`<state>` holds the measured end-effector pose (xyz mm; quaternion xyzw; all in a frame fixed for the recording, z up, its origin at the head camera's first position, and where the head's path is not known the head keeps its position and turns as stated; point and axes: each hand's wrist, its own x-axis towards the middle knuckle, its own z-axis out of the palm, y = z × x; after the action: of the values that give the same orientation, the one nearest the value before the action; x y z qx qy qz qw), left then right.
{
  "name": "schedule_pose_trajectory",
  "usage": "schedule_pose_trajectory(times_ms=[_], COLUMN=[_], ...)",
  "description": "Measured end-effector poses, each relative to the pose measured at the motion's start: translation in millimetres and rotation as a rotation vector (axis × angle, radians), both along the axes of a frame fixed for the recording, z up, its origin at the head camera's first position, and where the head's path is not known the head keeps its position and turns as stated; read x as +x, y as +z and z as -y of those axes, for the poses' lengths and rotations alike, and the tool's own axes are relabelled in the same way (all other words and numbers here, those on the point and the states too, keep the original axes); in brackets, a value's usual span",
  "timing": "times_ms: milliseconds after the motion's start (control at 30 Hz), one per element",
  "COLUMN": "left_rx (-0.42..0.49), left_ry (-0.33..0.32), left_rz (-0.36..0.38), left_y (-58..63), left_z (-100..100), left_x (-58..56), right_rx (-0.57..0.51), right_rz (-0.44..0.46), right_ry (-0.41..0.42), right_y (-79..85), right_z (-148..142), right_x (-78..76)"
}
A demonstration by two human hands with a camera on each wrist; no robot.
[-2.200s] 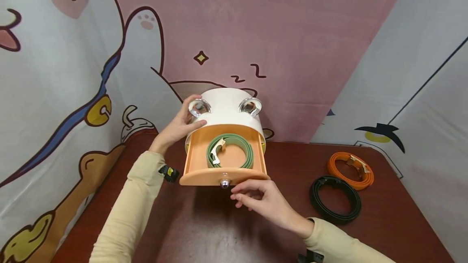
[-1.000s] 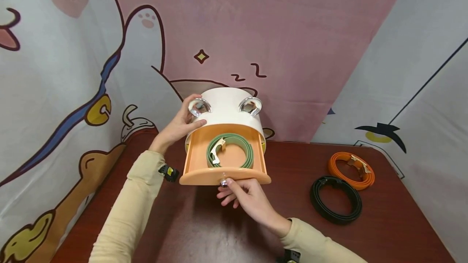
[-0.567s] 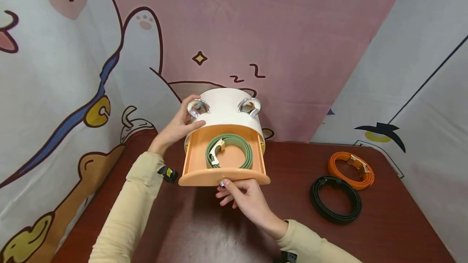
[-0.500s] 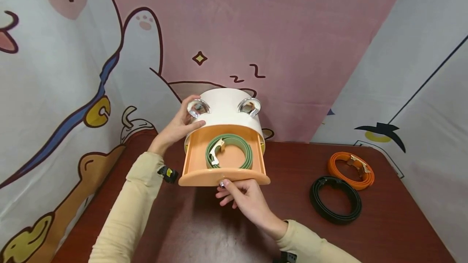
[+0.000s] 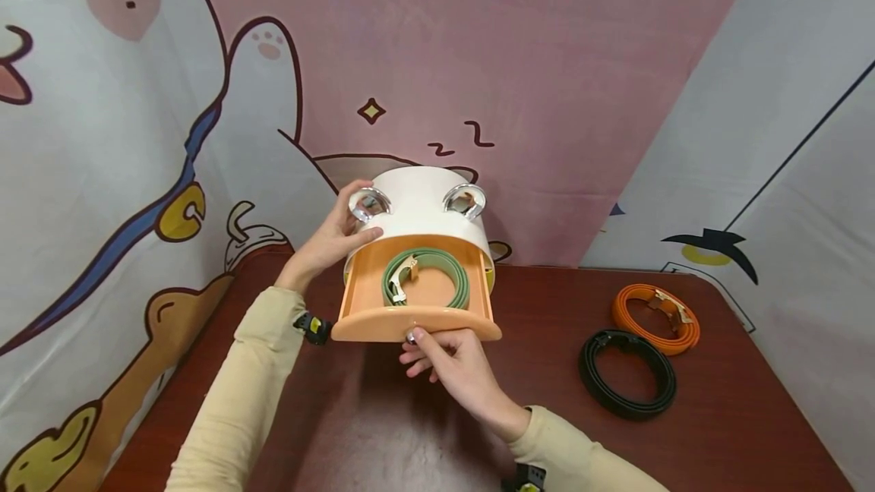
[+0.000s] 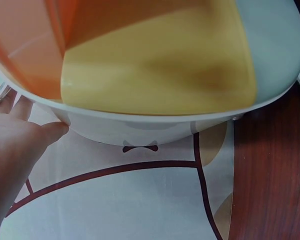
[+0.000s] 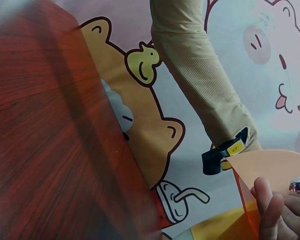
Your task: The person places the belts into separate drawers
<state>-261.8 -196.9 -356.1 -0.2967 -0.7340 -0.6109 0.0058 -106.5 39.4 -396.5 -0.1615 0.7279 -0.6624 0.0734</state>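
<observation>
A white rounded cabinet (image 5: pixel 424 211) with two chrome rings on top has its orange drawer (image 5: pixel 369 325) pulled out. Inside the drawer lies a coiled green belt (image 5: pixel 463 281) with a gold buckle. My left hand (image 5: pixel 330 240) rests against the cabinet's left side, thumb near the top's front edge, the fingers partly behind a ring. With thumb and fingers, my right hand (image 5: pixel 456 372) pinches the chrome knob (image 5: pixel 411 338) on the drawer front; the hand covers part of the knob. The left wrist view shows a yellow drawer (image 6: pixel 160 75) and a pale green one (image 6: pixel 275 50) below.
On the table's (image 5: pixel 547 431) right side lie a coiled black belt (image 5: pixel 588 370) and, behind it, an orange belt (image 5: pixel 620 310). A cartoon-printed cloth (image 5: pixel 547 97) hangs right behind the cabinet and along both sides.
My right hand has moved left from beside the drawer front and taken hold of the knob. The drawer has since slid slightly inward with the belt. My left hand stays on the cabinet.
</observation>
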Motion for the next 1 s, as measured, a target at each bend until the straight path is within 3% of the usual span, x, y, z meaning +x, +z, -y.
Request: schedule_pose_trajectory(times_ms=[1000], left_rx=[0.007], left_ry=[-0.015], left_rz=[0.023], left_y=[0.6], left_z=[2], left_x=[1.8], right_rx=[-0.047], right_rz=[0.034], right_ry=[-0.032], right_y=[10.6], right_z=[3], right_x=[-7.6])
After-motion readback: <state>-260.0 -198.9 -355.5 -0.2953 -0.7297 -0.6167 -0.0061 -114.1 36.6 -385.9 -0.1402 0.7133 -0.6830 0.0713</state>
